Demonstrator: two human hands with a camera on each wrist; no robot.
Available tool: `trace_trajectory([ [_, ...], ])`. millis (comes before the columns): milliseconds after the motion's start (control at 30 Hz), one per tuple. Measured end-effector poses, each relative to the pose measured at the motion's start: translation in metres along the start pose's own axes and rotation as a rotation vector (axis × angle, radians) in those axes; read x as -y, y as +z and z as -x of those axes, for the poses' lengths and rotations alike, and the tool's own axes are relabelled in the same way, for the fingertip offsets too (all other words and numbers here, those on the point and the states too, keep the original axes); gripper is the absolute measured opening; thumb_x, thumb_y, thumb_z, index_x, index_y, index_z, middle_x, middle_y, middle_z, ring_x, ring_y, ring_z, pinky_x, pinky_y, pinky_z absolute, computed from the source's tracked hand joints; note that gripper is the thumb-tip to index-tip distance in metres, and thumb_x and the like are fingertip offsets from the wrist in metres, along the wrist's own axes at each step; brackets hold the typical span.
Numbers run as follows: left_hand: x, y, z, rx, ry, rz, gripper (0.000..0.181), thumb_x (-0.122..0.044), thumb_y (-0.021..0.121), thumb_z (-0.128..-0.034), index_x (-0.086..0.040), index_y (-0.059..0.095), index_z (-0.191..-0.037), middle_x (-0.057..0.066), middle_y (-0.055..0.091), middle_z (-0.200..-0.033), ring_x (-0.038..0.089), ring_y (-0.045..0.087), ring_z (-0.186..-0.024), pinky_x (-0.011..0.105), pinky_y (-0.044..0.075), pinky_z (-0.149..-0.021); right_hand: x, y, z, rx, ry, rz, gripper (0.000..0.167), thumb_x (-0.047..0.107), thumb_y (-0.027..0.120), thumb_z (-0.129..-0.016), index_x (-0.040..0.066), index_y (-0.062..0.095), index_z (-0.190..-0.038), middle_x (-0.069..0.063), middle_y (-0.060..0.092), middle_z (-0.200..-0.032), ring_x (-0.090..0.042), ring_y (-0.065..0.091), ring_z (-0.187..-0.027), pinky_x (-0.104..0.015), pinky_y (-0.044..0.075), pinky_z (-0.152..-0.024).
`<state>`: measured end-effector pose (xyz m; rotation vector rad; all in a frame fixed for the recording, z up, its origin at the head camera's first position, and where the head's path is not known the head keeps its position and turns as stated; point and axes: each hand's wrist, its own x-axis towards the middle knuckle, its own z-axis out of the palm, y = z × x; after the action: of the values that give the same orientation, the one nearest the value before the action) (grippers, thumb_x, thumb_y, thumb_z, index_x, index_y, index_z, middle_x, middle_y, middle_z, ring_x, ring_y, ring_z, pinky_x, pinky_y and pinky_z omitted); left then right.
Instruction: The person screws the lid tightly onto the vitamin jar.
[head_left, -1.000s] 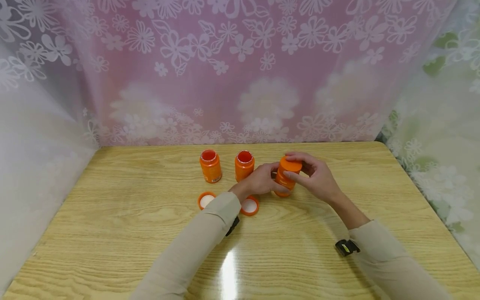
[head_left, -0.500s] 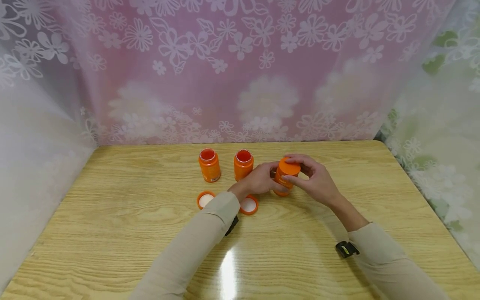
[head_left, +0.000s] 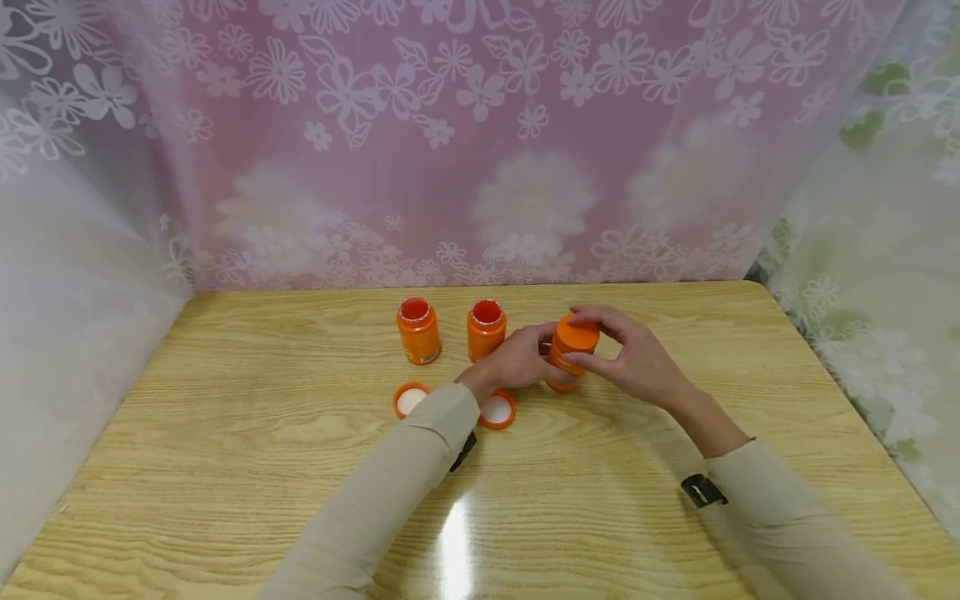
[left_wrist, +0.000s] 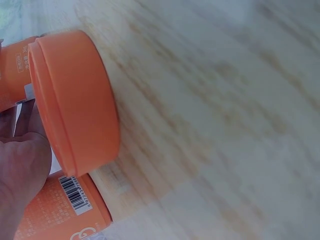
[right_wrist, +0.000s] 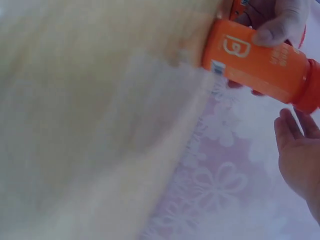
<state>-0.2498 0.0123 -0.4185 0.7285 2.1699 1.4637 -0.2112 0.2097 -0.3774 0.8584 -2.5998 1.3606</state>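
The left hand (head_left: 517, 358) has its grip curled around the bottle (right_wrist: 255, 70), fingers and thumb pinching it from 9 o'clock; in the right wrist view the thumb presses on its orange side, next to a white logo. The right hand (head_left: 633, 354) comes in from 3 o'clock, its thumb and fingers spread on either side of the cap (head_left: 577, 332). Whether that grip pinches the cap or only surrounds it, one cannot tell. The cap sits on the bottle's top, and the bottle stands roughly upright over the right half of the table (head_left: 300, 467); the hands hide much of its lower part.

From the bottle, a second bottle (head_left: 486, 329) stands at 9 o'clock, just beyond the left hand, and a third bottle (head_left: 419, 336) stands farther out in the same direction. Both are uncapped, with red insides and whitish rims. At 8 o'clock the near lid (head_left: 497, 410) lies with its white inside up, just beside the left forearm. Between 8 and 9 o'clock the far lid (head_left: 410, 400) lies the same way, partly covered by the sleeve (head_left: 405, 483).

Each wrist carries a black band (head_left: 703, 490). Toward 12 o'clock, past the table's far edge, hangs a pink curtain (head_left: 420, 183) with white flowers.
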Motion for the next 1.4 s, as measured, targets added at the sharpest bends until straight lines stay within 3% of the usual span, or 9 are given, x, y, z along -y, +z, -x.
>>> trace_trajectory([
  [167,0.001,-0.001,0.000,-0.007,-0.002,-0.029,0.058,-0.021,0.080,-0.0794,-0.018,0.054,-0.131,-0.010,0.060,-0.114,0.008,0.057,-0.102,0.026,0.044,-0.093,0.015,-0.021,-0.011,0.090,-0.068,0.212,0.041,0.025,0.071,-0.088,0.014,0.059,-0.125,-0.004,0.048,-0.139,-0.026,0.045,-0.126,-0.049,0.039,-0.099],
  [433,0.001,-0.002,-0.001,0.003,0.006,-0.022,0.051,-0.022,0.080,-0.0796,-0.019,0.056,-0.125,-0.010,0.061,-0.111,0.008,0.057,-0.101,0.025,0.044,-0.091,0.044,-0.041,-0.038,0.410,-0.107,0.450,0.039,0.026,0.068,-0.090,0.011,0.061,-0.126,-0.011,0.050,-0.136,-0.032,0.045,-0.126,-0.052,0.039,-0.098],
  [567,0.002,-0.001,-0.001,0.015,0.024,-0.009,0.048,-0.021,0.080,-0.0798,-0.019,0.057,-0.122,-0.009,0.061,-0.112,0.009,0.057,-0.101,0.023,0.045,-0.090,0.055,-0.039,-0.046,0.517,-0.097,0.525,0.045,0.026,0.072,-0.087,0.012,0.060,-0.128,-0.012,0.049,-0.137,-0.033,0.046,-0.124,-0.051,0.042,-0.095],
  [767,0.002,-0.001,0.000,0.014,0.015,-0.007,0.050,-0.021,0.080,-0.0794,-0.015,0.056,-0.123,-0.008,0.061,-0.110,0.010,0.057,-0.101,0.022,0.045,-0.090,0.059,-0.034,-0.055,0.633,-0.075,0.526,0.039,0.013,0.072,-0.085,0.014,0.063,-0.123,-0.004,0.057,-0.120,-0.020,0.055,-0.102,-0.039,0.048,-0.085],
  [1067,0.002,-0.001,0.000,0.006,0.009,-0.002,0.052,-0.021,0.081,-0.0786,-0.015,0.056,-0.124,-0.009,0.061,-0.110,0.009,0.057,-0.100,0.021,0.045,-0.090,0.061,-0.036,-0.062,0.707,-0.087,0.490,0.034,0.008,0.073,-0.084,0.012,0.066,-0.118,-0.001,0.059,-0.112,-0.017,0.055,-0.099,-0.037,0.048,-0.085],
  [1400,0.000,-0.001,0.001,-0.001,-0.014,-0.025,0.054,-0.022,0.081,-0.0785,-0.015,0.055,-0.126,-0.008,0.061,-0.114,0.009,0.057,-0.104,0.023,0.044,-0.091,0.065,-0.031,-0.061,0.666,-0.033,0.576,0.032,0.011,0.075,-0.082,0.011,0.067,-0.114,-0.001,0.061,-0.104,-0.018,0.057,-0.093,-0.037,0.049,-0.081],
])
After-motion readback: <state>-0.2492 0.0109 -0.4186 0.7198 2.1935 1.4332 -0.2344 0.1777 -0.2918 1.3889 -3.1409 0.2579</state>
